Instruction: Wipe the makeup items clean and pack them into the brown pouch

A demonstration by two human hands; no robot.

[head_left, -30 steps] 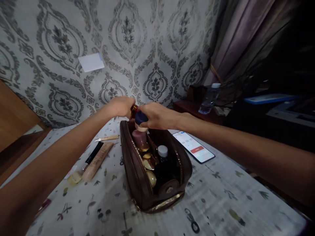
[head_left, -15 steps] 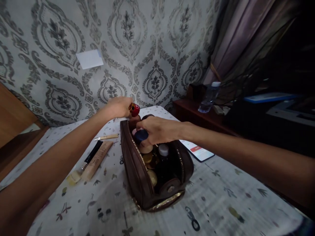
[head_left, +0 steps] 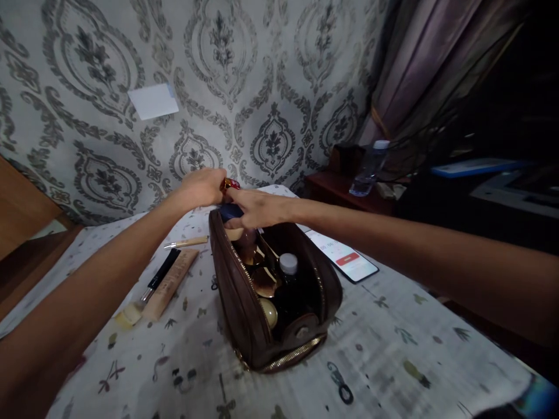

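Note:
An open brown toiletry bag (head_left: 233, 291) stands unzipped in front of me, its gold zip edges spread apart. Over its far end, my right hand (head_left: 261, 208) grips a dark blue rounded item (head_left: 230, 212); a beige part (head_left: 234, 234) shows beneath the thumb. Just beyond the bag, my left hand (head_left: 202, 187) is closed around a small red-and-gold container (head_left: 231, 184), mostly covered by the fingers. Inside the bag are a dark bottle with a grey cap (head_left: 289, 264), shiny gold-brown items (head_left: 264, 283) and a pale round-topped item (head_left: 269, 313).
Left of the bag lie a brush (head_left: 187, 242), a black tube (head_left: 165, 270), a beige tube (head_left: 171, 284) and a yellowish piece (head_left: 128, 315). A lit phone (head_left: 349, 259) lies to the right. A water bottle (head_left: 369, 169) stands on the dark red surface (head_left: 321, 185) behind.
My right hand has moved left and away from me with the dark blue item, uncovering more of the bag's contents. My left hand still holds the red-and-gold container, now partly behind the right hand.

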